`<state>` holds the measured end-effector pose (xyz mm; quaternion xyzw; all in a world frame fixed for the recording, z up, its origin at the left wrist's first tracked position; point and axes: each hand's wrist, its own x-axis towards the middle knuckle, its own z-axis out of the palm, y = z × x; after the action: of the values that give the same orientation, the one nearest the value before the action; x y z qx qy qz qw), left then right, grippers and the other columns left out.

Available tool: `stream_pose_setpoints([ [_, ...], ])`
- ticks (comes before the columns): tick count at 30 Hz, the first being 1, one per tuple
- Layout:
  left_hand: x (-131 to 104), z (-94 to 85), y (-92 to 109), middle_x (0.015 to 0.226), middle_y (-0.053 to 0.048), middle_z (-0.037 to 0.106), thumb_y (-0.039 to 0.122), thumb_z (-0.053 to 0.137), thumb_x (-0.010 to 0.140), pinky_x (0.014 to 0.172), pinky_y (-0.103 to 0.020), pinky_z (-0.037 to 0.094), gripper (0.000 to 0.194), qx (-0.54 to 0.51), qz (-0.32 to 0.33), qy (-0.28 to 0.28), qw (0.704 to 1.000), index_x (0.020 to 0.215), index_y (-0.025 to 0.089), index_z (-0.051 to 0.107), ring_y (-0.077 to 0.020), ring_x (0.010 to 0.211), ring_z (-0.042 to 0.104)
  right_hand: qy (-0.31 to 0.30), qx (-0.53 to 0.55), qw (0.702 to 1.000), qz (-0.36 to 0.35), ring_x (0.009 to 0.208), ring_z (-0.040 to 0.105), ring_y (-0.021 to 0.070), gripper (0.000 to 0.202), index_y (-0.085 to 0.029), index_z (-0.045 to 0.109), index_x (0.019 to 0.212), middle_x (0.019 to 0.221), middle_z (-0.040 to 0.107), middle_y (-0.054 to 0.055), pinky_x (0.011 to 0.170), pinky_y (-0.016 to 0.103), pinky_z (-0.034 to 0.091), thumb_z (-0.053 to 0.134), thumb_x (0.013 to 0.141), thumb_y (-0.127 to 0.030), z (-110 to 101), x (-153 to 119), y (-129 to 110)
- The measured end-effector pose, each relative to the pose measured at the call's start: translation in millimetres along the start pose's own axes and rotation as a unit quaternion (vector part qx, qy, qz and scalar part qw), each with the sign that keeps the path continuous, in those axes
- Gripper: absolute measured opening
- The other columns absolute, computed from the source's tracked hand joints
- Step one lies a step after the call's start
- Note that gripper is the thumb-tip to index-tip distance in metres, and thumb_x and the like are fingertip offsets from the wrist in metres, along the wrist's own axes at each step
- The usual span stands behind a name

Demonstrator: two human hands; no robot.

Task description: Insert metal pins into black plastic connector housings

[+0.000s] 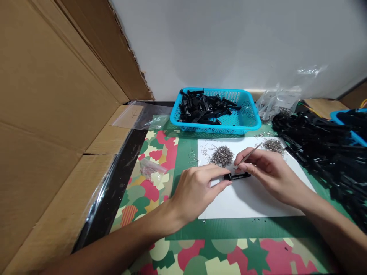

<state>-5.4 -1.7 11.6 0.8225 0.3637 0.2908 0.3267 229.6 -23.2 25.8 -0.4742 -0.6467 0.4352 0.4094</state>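
Near edge, white sheet [252, 213]: a few dark specks [259, 220] lie just beyond it, on the green covering [246, 228]. Judged easy to mistake for debris if any are usable bits.
Left hand [192, 191]: thumb and forefinger closed on the left end of the slim black part [241, 176]. One-end grip; a push on the free end could pivot it out.
Slim black part: above the middle of the sheet, long side roughly left to right. Narrow body, so an off-centre press could tip it.
Right hand [272, 173]: fingertips pinched round a thin tool [252, 152], close over the part. Its working tip is too small to read; a slip could scratch the part or prick the left fingers.
Left metal pile [222, 156]: towards the sheet's far left corner, just beyond the fingers. A knuckle brushing it could scatter pieces.
Loose metal pieces [192, 154]: outside the left edge, on green. Low contrast; losses likely to go unnoticed.
Right metal pile [273, 146]: by the far right corner, close to the black heap [315, 133]. A sliding heap could mix the two.
Blue basket [216, 129]: beyond the far edge, black parts [200, 107] jumbled inside. Tangling could cause snagging on lifting.
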Motion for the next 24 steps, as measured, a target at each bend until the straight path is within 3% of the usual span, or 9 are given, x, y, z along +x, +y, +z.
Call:
stream_pose_setpoints([
  [5,-2.1,0.7,-1.0,0.107,-0.003,0.087,0.014,0.080,0.096,0.073,-0.032,0.060,0.017,0.007,0.027,-0.017,0.999,0.110,0.021,0.085,-0.0230,0.091,0.081,-0.068,-0.099,0.993,-0.004,0.082,0.070,0.0174,0.020,-0.022,0.070,0.098,0.091,0.076,0.003,0.074,0.026,0.055,0.057,0.110,-0.029,4.2,-1.6,-5.8],
  [9,-4.1,2.2,-2.7,0.108,-0.004,0.087,0.015,0.080,0.097,0.077,-0.033,0.062,0.016,0.014,0.035,-0.007,0.999,0.111,0.020,0.085,-0.0233,0.092,0.082,-0.075,-0.111,0.991,-0.007,0.081,0.070,0.0167,0.020,-0.022,0.068,0.097,0.091,0.076,0.002,0.073,0.025,0.053,0.055,0.111,-0.029,4.4,-2.4,-4.4],
  [24,-4.6,5.6,-6.4,0.102,-0.002,0.087,0.018,0.077,0.099,0.065,-0.028,0.053,0.011,0.027,0.040,-0.008,0.999,0.105,0.021,0.086,-0.0180,0.079,0.078,-0.065,-0.171,0.982,-0.054,0.082,0.073,0.0171,0.015,-0.023,0.070,0.099,0.094,0.078,0.002,0.075,0.027,0.055,0.061,0.104,-0.012,5.7,-7.2,-3.9],
])
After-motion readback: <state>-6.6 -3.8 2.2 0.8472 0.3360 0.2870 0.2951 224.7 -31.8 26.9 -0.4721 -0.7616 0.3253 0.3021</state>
